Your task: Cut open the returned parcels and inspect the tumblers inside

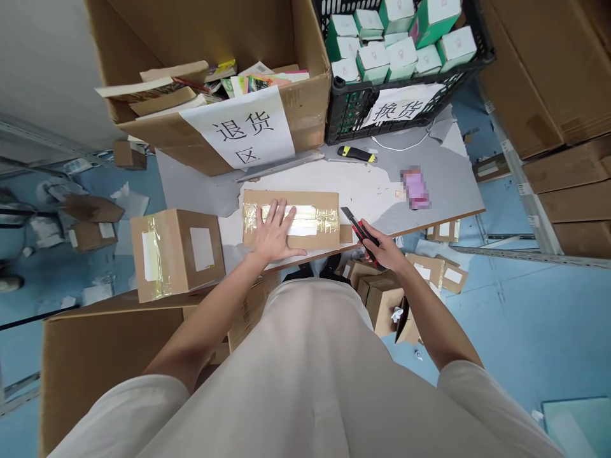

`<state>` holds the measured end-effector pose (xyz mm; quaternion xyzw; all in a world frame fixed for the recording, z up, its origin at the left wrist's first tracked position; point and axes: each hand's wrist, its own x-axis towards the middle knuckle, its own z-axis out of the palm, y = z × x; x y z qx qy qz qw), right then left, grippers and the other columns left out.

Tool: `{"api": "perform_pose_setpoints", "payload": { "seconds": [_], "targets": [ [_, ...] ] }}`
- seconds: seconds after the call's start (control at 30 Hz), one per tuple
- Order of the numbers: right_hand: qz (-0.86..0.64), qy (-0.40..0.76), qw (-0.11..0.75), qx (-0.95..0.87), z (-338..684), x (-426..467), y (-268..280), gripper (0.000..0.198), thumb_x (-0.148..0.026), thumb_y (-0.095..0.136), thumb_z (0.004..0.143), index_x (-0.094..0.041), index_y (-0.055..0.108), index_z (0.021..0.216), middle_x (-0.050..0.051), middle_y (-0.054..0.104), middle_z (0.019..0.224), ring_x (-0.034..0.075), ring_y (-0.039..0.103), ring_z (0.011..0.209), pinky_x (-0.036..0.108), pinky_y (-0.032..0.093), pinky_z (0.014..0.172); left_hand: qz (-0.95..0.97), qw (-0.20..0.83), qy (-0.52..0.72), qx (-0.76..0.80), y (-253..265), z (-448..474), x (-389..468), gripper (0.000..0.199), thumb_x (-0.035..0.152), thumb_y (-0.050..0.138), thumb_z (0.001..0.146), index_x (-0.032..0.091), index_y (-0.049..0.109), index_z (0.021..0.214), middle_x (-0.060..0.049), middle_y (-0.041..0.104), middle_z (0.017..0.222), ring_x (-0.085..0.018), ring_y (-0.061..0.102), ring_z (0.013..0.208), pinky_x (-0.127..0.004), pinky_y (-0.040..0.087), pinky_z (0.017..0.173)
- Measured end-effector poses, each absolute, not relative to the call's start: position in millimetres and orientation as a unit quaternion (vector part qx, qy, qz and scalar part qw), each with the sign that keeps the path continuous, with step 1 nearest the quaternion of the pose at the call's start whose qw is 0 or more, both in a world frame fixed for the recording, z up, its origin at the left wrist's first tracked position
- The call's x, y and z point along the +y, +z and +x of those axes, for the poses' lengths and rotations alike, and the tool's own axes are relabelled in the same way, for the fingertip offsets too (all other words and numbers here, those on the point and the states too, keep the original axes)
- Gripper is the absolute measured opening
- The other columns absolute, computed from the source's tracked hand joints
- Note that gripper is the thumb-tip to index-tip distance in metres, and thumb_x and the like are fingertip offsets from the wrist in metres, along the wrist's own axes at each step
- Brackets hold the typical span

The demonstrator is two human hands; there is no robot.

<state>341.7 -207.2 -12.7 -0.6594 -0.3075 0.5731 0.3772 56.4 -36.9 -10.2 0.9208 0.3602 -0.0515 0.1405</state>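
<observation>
A taped cardboard box [329, 202] with a white label lies on the white table [372, 181]. Spread fingers of my left hand [274, 234] press flat on its left part. My right hand [384, 250] grips a red and black utility knife [363, 236], its blade pointing up and left. The blade tip is close to the box's right end; whether they touch I cannot tell. Left of the taped box sits another cardboard box [179, 251] with white labels. A black and yellow utility knife [356, 154] rests farther back on the table.
Behind stand a large carton [305, 114] of books and a black crate [341, 117] of green and white boxes. A blurred purple item [416, 188] lies on the right. Large cartons [568, 191] stack at far right. Opened boxes [382, 299] litter the blue floor [506, 312].
</observation>
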Motion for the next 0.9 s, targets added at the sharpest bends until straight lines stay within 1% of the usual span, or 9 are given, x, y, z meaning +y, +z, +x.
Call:
{"api": "perform_pose_setpoints", "payload": {
  "seconds": [0.1,0.23,0.4,0.5,0.6,0.73,0.9],
  "targets": [
    [-0.658,0.578,0.376,-0.303,343,-207,-9,0.071,-0.033,0.064,0.081,-0.031,0.039,0.147,0.000,0.070,0.092,0.008,0.054,0.050,0.022,0.050,0.046,0.920,0.144,-0.047,0.361,-10,56,-37,0.122,0.086,0.055,0.059,0.017,0.018,0.154,-0.020,0.013,0.160,-0.045,0.007,0.147,-0.062,-0.006,0.113],
    [-0.647,0.604,0.357,-0.297,344,-202,-11,0.070,-0.031,0.064,0.081,-0.033,0.040,0.146,-0.002,0.069,0.088,0.007,0.054,0.050,0.021,0.049,0.046,0.919,0.142,-0.056,0.364,-11,57,-37,0.125,0.087,0.056,0.056,0.018,0.018,0.154,-0.019,0.012,0.161,-0.044,0.006,0.147,-0.061,-0.007,0.114],
    [-0.635,0.618,0.324,-0.331,360,-180,-8,0.069,-0.026,0.064,0.081,-0.033,0.040,0.146,-0.004,0.066,0.077,0.006,0.051,0.045,0.019,0.044,0.040,0.913,0.158,-0.039,0.375,-13,58,-37,0.127,0.088,0.056,0.054,0.018,0.020,0.153,-0.020,0.013,0.160,-0.046,0.007,0.146,-0.062,-0.007,0.113],
    [-0.617,0.636,0.270,-0.377,377,-162,3,0.067,-0.021,0.065,0.081,-0.033,0.045,0.143,-0.007,0.062,0.066,0.005,0.049,0.042,0.017,0.042,0.039,0.906,0.160,-0.033,0.390,-15,60,-36,0.127,0.089,0.055,0.055,0.018,0.019,0.153,-0.020,0.013,0.160,-0.047,0.007,0.146,-0.064,-0.008,0.112],
    [-0.598,0.667,0.216,-0.388,388,-143,14,0.066,-0.016,0.069,0.076,-0.028,0.052,0.139,-0.007,0.061,0.060,0.006,0.049,0.040,0.017,0.042,0.038,0.908,0.164,-0.050,0.382,-16,61,-36,0.128,0.090,0.053,0.055,0.018,0.017,0.154,-0.019,0.013,0.160,-0.046,0.006,0.146,-0.064,-0.009,0.111],
    [-0.613,0.654,0.196,-0.398,387,-129,18,0.061,-0.013,0.071,0.073,-0.026,0.061,0.131,-0.007,0.061,0.058,0.005,0.047,0.038,0.017,0.041,0.039,0.908,0.168,-0.058,0.380,-16,62,-34,0.128,0.089,0.054,0.055,0.017,0.016,0.154,-0.019,0.012,0.161,-0.047,0.005,0.146,-0.065,-0.009,0.111],
    [-0.588,0.671,0.167,-0.420,383,-137,15,0.067,-0.021,0.067,0.080,-0.030,0.047,0.143,-0.006,0.063,0.065,0.006,0.050,0.044,0.016,0.041,0.042,0.903,0.176,-0.060,0.388,-17,61,-34,0.125,0.088,0.053,0.058,0.018,0.015,0.154,-0.017,0.010,0.161,-0.045,0.003,0.147,-0.065,-0.009,0.111]
  ]
}}
